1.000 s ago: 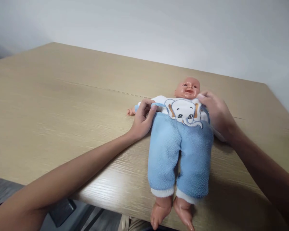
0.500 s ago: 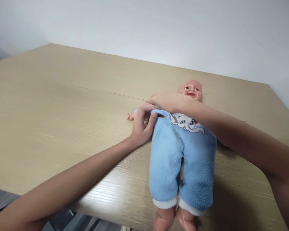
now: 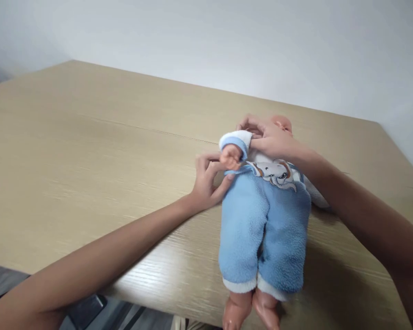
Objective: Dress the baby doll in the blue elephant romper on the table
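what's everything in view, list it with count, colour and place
doll: 1, pinkish-orange, lying on the table
trousers: 1 pair, blue with white cuffs, on the doll
elephant patch: 1, mostly white, at the trousers' top front
top: 1, white with blue cuff, on the doll
table: 1, light wood, under the doll
wall: 1, pale grey, behind
floor: 1, grey, lower left
unclear object: 1, dark, below the table edge
left hand: 1, bare, at the waistband
right hand: 1, bare, at the doll's raised sleeve
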`<state>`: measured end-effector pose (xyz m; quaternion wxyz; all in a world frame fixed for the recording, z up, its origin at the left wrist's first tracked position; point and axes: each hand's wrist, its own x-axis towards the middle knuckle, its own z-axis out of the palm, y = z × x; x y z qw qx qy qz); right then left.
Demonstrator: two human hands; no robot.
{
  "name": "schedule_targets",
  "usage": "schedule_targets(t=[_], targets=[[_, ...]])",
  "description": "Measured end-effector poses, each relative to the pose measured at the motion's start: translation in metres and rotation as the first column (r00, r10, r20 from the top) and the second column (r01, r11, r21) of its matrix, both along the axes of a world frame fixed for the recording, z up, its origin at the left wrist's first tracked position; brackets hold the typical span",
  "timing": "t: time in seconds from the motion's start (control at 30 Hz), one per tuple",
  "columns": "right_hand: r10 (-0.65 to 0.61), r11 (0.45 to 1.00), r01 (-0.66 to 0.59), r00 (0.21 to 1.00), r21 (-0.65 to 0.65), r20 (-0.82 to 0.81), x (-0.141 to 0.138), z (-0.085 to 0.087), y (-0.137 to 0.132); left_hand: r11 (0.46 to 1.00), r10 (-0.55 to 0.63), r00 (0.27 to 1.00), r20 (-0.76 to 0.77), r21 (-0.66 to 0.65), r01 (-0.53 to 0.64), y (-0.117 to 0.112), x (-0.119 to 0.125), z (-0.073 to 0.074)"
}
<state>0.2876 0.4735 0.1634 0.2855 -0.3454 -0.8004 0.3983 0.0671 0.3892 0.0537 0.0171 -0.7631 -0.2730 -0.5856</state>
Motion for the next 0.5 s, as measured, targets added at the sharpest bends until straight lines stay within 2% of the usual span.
schedule_targets(t=[0.03,0.1,0.2,0.27,0.33,0.43,0.5], targets=[[0.018,0.999,-0.019,1.0,-0.042,-0.021,0.003,-0.003,0.001,0.999,0.029,1.0,-0.008,0.04,-0.029,0.0,-0.001,-0.003],[0.025,0.998,-0.028,0.999,-0.058,-0.046,0.006,-0.008,0.001,0.995,0.018,1.0,-0.013,0.099,-0.017,0.002,-0.002,-0.009],[0.038,0.999,-0.039,0.998,-0.021,-0.056,0.002,-0.015,-0.001,0.988,-0.11,0.994,0.001,0.111,0.109,0.005,-0.004,-0.016],[0.055,0.998,-0.054,0.998,0.007,-0.019,-0.002,-0.018,-0.003,0.977,-0.207,0.977,0.045,0.053,0.205,0.007,-0.005,-0.018],[0.055,0.998,-0.057,0.998,0.042,0.041,-0.005,-0.017,-0.007,0.97,-0.236,0.964,0.126,-0.025,0.241,0.009,-0.003,-0.017],[0.021,0.991,-0.038,0.992,0.13,0.126,-0.003,-0.009,-0.019,0.955,-0.164,0.94,0.298,-0.192,0.228,0.011,0.0,-0.014],[-0.034,0.988,0.006,0.985,0.156,0.172,0.001,-0.002,-0.03,0.901,-0.116,0.913,0.392,-0.345,0.263,0.011,0.002,-0.013]])
